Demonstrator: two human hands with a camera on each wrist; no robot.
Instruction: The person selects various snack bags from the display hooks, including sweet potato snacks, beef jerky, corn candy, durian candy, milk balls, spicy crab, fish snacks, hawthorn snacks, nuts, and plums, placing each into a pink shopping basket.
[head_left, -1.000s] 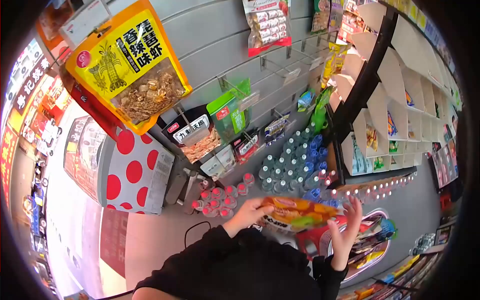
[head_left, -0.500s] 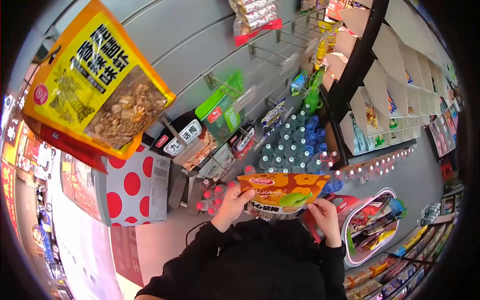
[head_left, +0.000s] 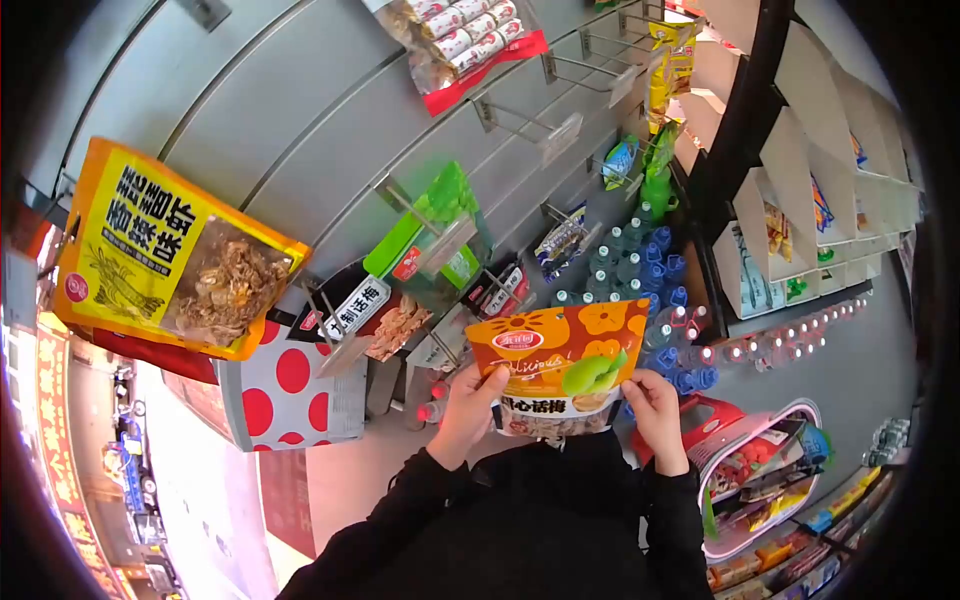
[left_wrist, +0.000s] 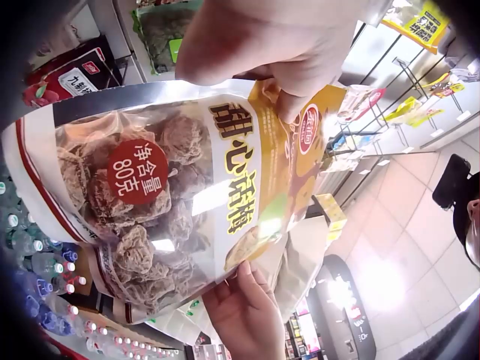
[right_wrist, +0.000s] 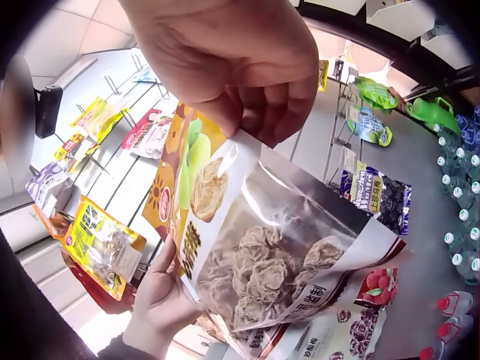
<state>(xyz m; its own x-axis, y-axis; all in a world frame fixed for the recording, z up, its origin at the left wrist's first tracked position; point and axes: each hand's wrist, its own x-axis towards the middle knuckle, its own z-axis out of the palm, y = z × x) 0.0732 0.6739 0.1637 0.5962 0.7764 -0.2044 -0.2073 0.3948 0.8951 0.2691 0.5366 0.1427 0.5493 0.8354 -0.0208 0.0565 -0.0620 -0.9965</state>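
An orange-and-white snack pouch (head_left: 560, 365) is held upright before the torso, its printed front facing up to the head view. My left hand (head_left: 467, 412) pinches its left edge, thumb on the front. The right hand (head_left: 655, 415) pinches the opposite edge. In the left wrist view the pouch (left_wrist: 180, 195) shows dried plums behind a clear window, with the left hand (left_wrist: 270, 45) over its edge. From the right wrist, the right hand (right_wrist: 232, 64) grips the pouch (right_wrist: 262, 240) by its side, fingers curled.
A grey slatted wall (head_left: 330, 60) carries hooks and hanging packets, including a yellow pouch (head_left: 180, 250) at left. Bottles (head_left: 625, 265) stand beyond the held pouch. A basket (head_left: 715, 545) of packets is at lower right, and a red-dotted box (head_left: 290, 395) at left.
The pouch was tilted and blurred with the right hand's fingers spread; now both hands hold it by its sides, face up. The view has shifted, and the pouch sits slightly higher.
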